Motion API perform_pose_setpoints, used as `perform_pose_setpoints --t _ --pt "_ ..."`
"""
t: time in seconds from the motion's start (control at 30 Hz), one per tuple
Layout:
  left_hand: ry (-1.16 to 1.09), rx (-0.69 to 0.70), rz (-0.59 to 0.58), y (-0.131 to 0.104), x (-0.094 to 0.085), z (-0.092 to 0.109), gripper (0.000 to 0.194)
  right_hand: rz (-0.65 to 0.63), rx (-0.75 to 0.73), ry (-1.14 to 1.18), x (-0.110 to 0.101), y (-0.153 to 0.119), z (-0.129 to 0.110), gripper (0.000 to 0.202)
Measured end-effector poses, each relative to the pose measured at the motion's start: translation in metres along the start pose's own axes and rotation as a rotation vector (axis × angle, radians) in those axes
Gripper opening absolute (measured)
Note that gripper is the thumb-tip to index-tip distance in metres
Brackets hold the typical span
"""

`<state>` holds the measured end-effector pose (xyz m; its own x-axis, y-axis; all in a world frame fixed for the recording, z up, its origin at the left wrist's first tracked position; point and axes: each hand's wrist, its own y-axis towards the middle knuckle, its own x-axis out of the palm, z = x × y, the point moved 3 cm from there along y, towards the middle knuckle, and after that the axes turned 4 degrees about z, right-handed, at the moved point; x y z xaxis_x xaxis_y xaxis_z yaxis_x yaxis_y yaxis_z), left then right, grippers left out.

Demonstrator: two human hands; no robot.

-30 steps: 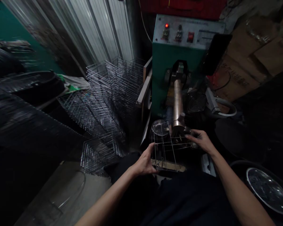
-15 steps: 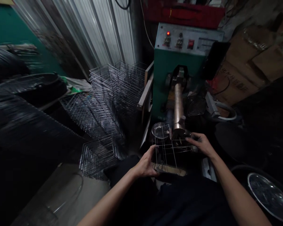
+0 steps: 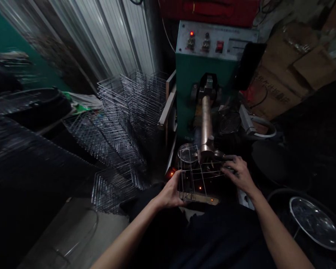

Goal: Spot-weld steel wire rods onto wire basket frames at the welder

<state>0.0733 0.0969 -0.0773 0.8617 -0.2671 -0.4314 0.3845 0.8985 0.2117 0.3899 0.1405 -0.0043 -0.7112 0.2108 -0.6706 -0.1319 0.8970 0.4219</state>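
In the head view, my left hand [image 3: 170, 192] is closed on the left side of a wire rack [image 3: 192, 172], thumb on top. The rack sits under the copper-coloured arm [image 3: 207, 127] of a green spot welding machine [image 3: 189, 86]. My right hand [image 3: 239, 173] is at the rack's right end, beside the arm's tip, its fingers bent and closed. What they pinch is too dark to make out. Orange sparks [image 3: 200, 188] glow around the rack. A wooden strip [image 3: 203, 198] lies below its near edge.
Stacks of bent wire racks [image 3: 120, 112] stand to the left. Cardboard boxes [image 3: 282, 86] are at the back right, with a round shiny lid-like disc [image 3: 315, 223] at the lower right. A dark phone-shaped object [image 3: 249, 65] is at the machine's right edge.
Orange sparks have appeared around the rack. My right hand's fingers have shifted slightly at the rack's right end. The left hand keeps its hold, and the whole view has swung a little.
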Motion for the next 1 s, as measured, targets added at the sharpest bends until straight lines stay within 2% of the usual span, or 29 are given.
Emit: perform_pose_setpoints --t 0.1,0.17,0.23,0.43,0.73,1.0 --pt "0.009 -0.014 0.013 0.001 0.000 0.000 0.110 0.060 0.079 0.061 0.004 -0.013 0.013 0.042" --pt "0.012 -0.015 0.019 0.002 0.001 0.000 0.106 0.155 0.164 0.194 0.006 -0.015 0.019 0.047" --pt "0.002 -0.002 0.019 0.002 0.002 0.001 0.103 0.178 0.180 0.255 0.009 -0.012 0.017 0.049" --pt "-0.057 -0.007 0.058 0.000 0.001 0.011 0.101 0.092 0.073 0.189 0.020 0.002 -0.001 0.047" --pt "-0.099 0.037 0.116 0.009 -0.004 0.006 0.099 0.046 0.123 0.279 0.019 0.018 0.005 0.050" --pt "-0.109 0.013 0.131 0.018 -0.010 0.002 0.101 0.007 0.137 0.336 0.023 0.031 0.010 0.046"
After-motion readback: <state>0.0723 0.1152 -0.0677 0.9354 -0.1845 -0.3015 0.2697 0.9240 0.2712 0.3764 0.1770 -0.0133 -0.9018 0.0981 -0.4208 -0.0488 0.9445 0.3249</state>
